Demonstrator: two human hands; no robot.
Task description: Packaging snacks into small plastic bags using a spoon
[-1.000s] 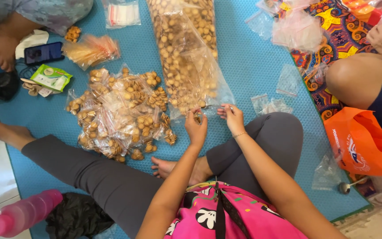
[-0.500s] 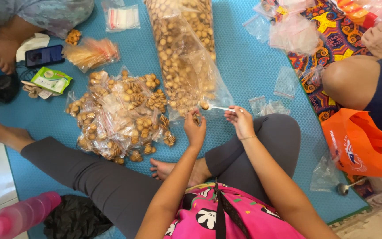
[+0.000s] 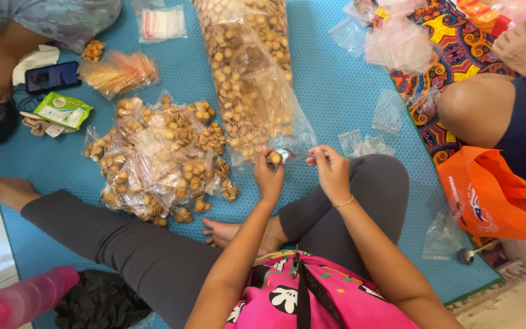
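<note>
At centre frame, one small round biscuit (image 3: 275, 158) is pinched in the closed fingers of the left hand (image 3: 269, 176). One metal spoon (image 3: 293, 155) is gripped by the closed fingers of the right hand (image 3: 331, 170). One large clear bag of biscuits (image 3: 248, 73) is shown above, one heap of small filled packets (image 3: 159, 158) at left, one orange bag (image 3: 488, 195) at right, all on a blue mat (image 3: 336, 85).

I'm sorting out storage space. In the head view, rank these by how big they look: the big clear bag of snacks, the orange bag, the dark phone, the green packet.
1. Big clear bag of snacks
2. Orange bag
3. Dark phone and green packet: they look alike, so no ranking.
</note>
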